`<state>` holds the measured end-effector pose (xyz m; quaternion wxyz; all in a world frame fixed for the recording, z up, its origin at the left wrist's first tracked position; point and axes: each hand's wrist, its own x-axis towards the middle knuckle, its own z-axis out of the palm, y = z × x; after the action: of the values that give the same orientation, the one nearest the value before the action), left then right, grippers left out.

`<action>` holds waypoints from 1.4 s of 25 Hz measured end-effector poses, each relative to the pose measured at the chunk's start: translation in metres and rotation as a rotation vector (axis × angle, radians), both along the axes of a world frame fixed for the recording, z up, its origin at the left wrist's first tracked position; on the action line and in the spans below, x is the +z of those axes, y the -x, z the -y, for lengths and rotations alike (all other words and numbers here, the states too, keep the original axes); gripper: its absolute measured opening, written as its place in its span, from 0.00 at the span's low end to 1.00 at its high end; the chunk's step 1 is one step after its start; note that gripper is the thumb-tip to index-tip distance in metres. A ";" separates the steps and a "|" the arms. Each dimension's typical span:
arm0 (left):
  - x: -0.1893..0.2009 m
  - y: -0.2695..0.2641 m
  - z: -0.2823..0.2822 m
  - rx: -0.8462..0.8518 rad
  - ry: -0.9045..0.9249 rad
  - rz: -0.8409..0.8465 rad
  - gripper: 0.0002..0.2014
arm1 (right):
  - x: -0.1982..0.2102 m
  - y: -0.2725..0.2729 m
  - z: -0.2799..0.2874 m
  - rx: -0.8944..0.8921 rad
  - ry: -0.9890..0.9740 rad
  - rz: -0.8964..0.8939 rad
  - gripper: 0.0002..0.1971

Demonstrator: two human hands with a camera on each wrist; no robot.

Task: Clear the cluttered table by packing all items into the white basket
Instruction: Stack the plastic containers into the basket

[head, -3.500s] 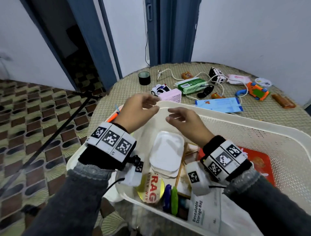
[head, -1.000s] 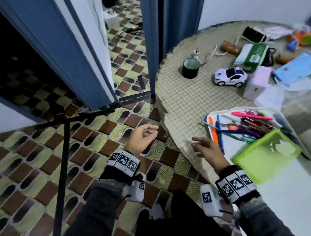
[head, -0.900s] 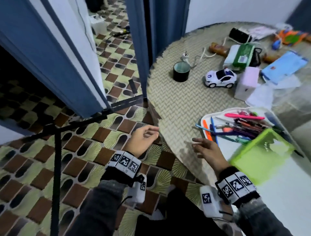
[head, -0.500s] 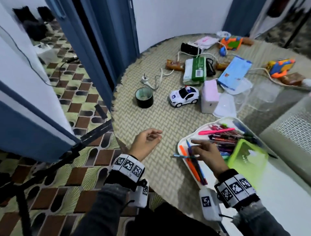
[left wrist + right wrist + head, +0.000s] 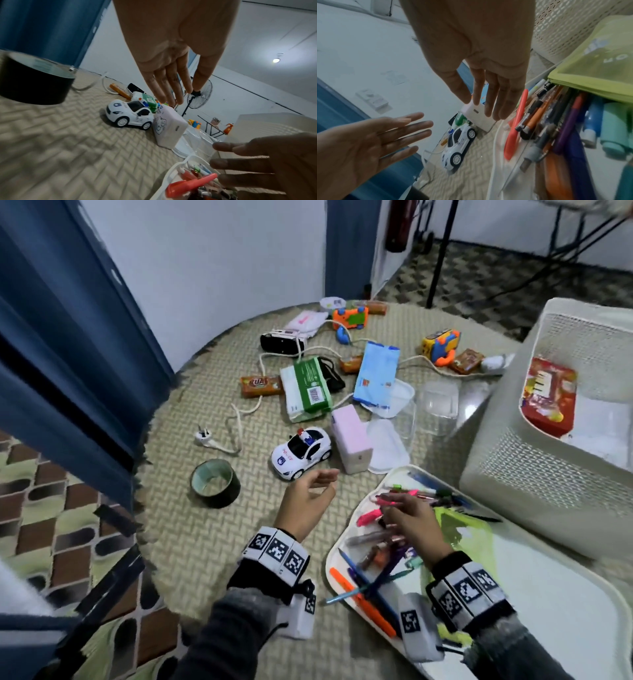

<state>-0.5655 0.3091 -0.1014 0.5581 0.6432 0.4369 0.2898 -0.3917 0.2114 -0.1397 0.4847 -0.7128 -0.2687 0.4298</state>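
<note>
Counts on the table ahead of the hands

One toy car [image 5: 301, 453], one tape roll [image 5: 215, 483], one basket [image 5: 534, 474], one green pouch [image 5: 462, 537]; pens too tangled to count.

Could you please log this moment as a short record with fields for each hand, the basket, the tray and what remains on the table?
left hand: open, empty, above the mat near the toy police car
right hand: open, fingers spread over the pens, gripping nothing
white basket: on the table's right side, red packet inside
white tray: holds pens and a green pouch
still on table: tape roll, pink box, green packet, blue packet, white power cord
</note>
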 end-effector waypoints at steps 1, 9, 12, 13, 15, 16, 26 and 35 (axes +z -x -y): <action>0.001 -0.007 -0.009 -0.034 -0.005 -0.001 0.10 | -0.002 -0.002 -0.004 -0.042 -0.016 0.001 0.11; 0.004 -0.076 -0.066 -0.197 -0.065 -0.025 0.12 | 0.011 -0.034 -0.041 -0.262 -0.037 0.021 0.10; -0.006 -0.111 -0.092 -0.218 -0.173 -0.141 0.15 | 0.009 -0.059 -0.067 -0.346 -0.038 0.051 0.13; -0.008 -0.120 -0.099 -0.223 -0.205 -0.185 0.17 | 0.008 -0.066 -0.075 -0.369 -0.037 0.041 0.14; -0.008 -0.140 -0.115 -0.230 -0.236 -0.231 0.19 | 0.005 -0.081 -0.092 -0.403 -0.035 0.043 0.17; -0.008 -0.149 -0.122 -0.243 -0.240 -0.268 0.20 | 0.003 -0.088 -0.099 -0.410 -0.023 0.062 0.18; -0.055 -0.193 -0.139 -0.501 -0.505 -1.049 0.32 | -0.027 -0.123 -0.124 -0.242 0.124 0.003 0.32; -0.044 -0.175 -0.120 -0.275 -0.212 -0.430 0.30 | 0.000 -0.121 -0.122 -0.439 -0.140 0.055 0.22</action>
<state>-0.3909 0.4293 -0.1451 0.4159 0.7982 0.4211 0.1121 -0.2706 0.3329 -0.1393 0.6073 -0.7303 -0.1494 0.2749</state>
